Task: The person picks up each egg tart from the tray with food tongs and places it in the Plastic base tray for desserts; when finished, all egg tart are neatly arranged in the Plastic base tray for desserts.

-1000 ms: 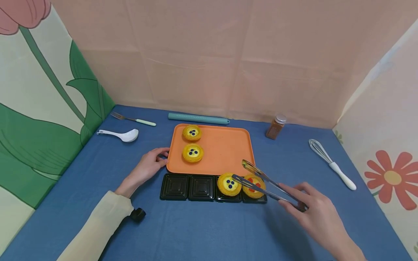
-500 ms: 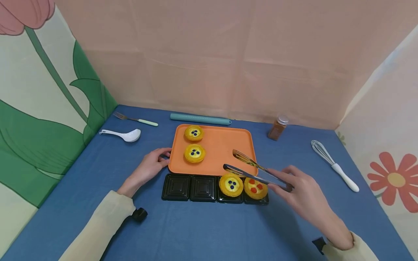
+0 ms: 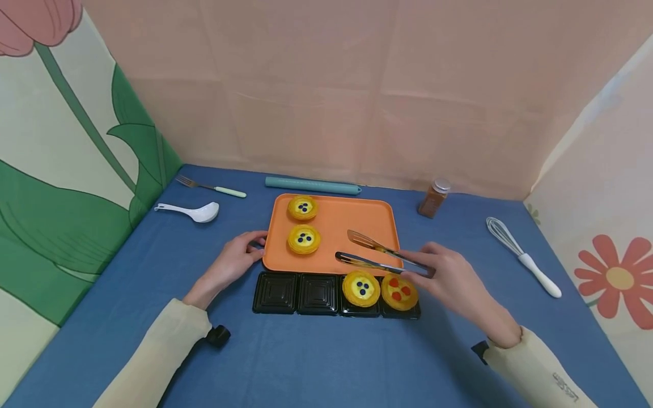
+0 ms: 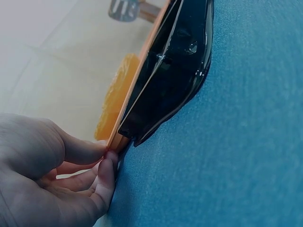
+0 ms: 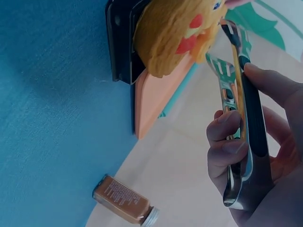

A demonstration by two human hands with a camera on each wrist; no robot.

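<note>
My left hand (image 3: 236,255) pinches the left edge of an orange tray (image 3: 357,218), thumb on top and fingers below in the left wrist view. Two egg tarts with blue dots stand on the tray's left side, a rear tart (image 3: 302,208) and a front tart (image 3: 304,239). My right hand (image 3: 451,275) grips metal tongs (image 3: 374,263), whose parted tips hang over the tray with nothing between them. Along the tray's front edge lies a black four-cup mold (image 3: 317,294). Its right cups hold a blue-dotted tart (image 3: 361,289) and a red-dotted tart (image 3: 399,292); the two left cups hold nothing.
Behind the tray lies a teal rolling pin (image 3: 312,186). A fork (image 3: 210,187) and a white ladle (image 3: 196,212) are at the left. To the right are a spice jar (image 3: 434,198) and a whisk (image 3: 522,258). Fabric walls (image 3: 326,96) bound the blue cloth.
My right hand has moved left and away from me, taking the tongs from above the filled cups to over the tray. My left hand stays at the tray's edge.
</note>
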